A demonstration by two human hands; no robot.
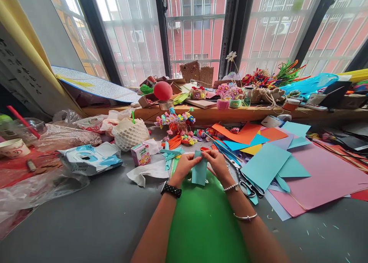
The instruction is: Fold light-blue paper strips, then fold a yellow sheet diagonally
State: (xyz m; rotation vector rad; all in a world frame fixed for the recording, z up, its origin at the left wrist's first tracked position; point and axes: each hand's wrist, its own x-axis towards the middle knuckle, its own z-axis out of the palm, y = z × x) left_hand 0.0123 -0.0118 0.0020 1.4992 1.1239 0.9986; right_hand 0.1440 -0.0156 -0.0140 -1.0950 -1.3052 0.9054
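Between my two hands a narrow strip of light teal paper [199, 175] hangs over a glossy green surface [205, 221]. My left hand [186, 166] pinches its upper left edge with thumb and fingers. On the other side, my right hand [218, 166] has its fingers closed at the strip's top right corner. A small red-orange piece [205, 149] shows at the right fingertips; whether it is held cannot be made out. Cut teal strips [170, 156] lie just beyond my left hand. Scissors [249, 188] rest to the right of my right wrist.
Coloured paper sheets [324, 178] spread over the right side. At left are a wet-wipe pack [89, 159], a small pink box [140, 154], a tissue [148, 172] and a fruit in foam netting [130, 134]. Craft flowers [175, 121] stand ahead, below the cluttered windowsill [201, 113].
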